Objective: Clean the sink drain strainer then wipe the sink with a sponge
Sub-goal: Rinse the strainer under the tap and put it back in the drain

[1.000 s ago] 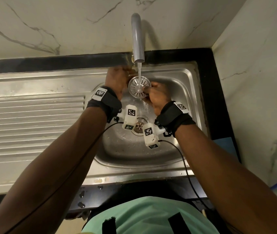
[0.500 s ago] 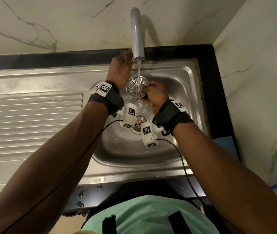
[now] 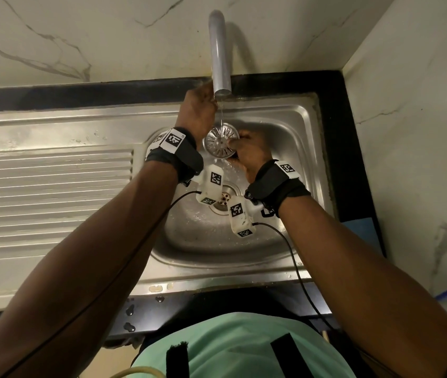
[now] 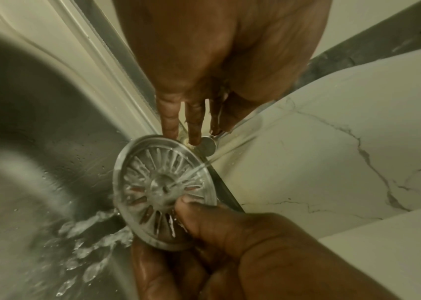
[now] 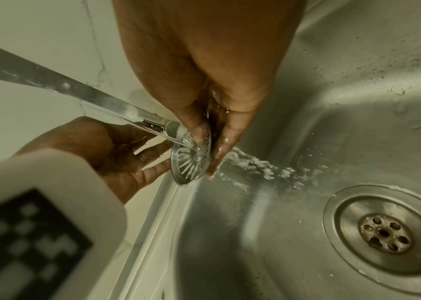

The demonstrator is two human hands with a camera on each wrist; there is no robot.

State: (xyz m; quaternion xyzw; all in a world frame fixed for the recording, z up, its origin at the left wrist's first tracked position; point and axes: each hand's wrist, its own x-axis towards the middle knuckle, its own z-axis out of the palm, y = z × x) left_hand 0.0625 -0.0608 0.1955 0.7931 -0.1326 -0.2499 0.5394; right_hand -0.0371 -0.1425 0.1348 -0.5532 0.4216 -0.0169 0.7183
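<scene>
The round slotted metal strainer (image 3: 221, 141) is held on edge under the thin stream from the grey faucet spout (image 3: 219, 50). My right hand (image 3: 248, 152) pinches its right rim, thumb on the slotted face (image 4: 163, 186) and fingers behind it (image 5: 191, 156). My left hand (image 3: 199, 111) is raised beside the spout's mouth, fingers (image 4: 169, 119) straight and spread, holding nothing. Water runs off the strainer into the steel sink (image 3: 285, 124). No sponge is in view.
The open drain (image 3: 225, 199) sits in the basin floor below my wrists (image 5: 384, 233). A ribbed draining board (image 3: 53, 186) lies to the left. Marble walls close in the back and right. Something blue (image 3: 361, 227) lies on the dark counter at the right.
My left hand has left the strainer's left edge and risen to the spout's mouth. My right hand still keeps the strainer under the stream, which now looks thinner.
</scene>
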